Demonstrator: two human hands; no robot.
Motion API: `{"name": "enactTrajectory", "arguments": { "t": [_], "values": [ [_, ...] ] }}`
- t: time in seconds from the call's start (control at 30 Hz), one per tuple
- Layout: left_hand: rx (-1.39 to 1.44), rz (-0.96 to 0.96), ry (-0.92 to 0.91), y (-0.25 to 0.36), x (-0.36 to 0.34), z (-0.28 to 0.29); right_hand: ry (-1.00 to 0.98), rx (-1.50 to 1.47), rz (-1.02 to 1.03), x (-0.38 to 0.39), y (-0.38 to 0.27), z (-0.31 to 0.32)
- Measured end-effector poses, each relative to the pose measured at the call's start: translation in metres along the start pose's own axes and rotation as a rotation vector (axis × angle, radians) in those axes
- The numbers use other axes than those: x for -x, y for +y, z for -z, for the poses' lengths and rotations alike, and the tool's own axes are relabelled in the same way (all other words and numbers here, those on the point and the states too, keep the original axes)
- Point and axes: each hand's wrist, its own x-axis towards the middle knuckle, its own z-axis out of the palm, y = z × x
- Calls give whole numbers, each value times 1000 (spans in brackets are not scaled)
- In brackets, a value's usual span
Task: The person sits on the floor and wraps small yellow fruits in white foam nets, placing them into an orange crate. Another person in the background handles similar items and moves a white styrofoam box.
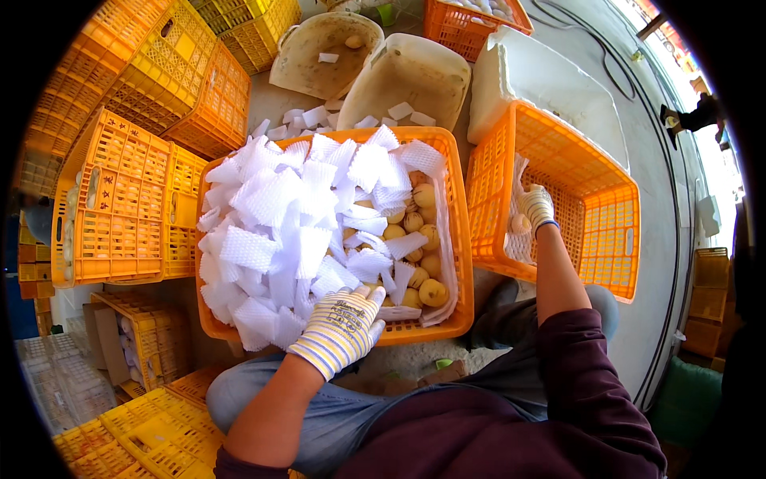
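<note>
An orange plastic crate stands before me, heaped with white foam net sleeves. Round yellowish fruit shows along its right side. At this crate's near edge, my left hand, in a striped knit glove, rests against the sleeves with its fingers curled; what they hold, if anything, is hidden. My right hand, also gloved, reaches into a second orange crate on the right. Its fingers close on a foam-sleeved fruit by the crate's left wall, where white foam netting lies.
Stacked yellow and orange crates rise on the left. Beyond the middle crate lie two dirty pale tubs, with loose foam pieces beside them. A white foam box stands behind the right crate. Dark cables run along the floor.
</note>
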Motion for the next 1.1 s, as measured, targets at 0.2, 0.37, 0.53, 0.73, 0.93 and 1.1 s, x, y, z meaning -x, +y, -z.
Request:
{"name": "enactTrajectory", "arguments": {
  "t": [0.2,0.37,0.53,0.73,0.93,1.1],
  "values": [
    [14,25,-26,0,-2,11,364,-213,841,142,-134,50],
    [64,35,54,-1,-3,10,-13,394,1187,191,-151,-29],
    [319,33,544,-10,-1,8,-183,-20,894,216,-157,27],
    [383,-53,734,-7,-6,4,-571,-409,991,259,-155,68],
    [366,174,764,-10,-8,2,-613,-971,634,297,-158,63],
    [581,273,736,-9,-4,-6,-289,-913,594,339,-164,57]
  ]
}}
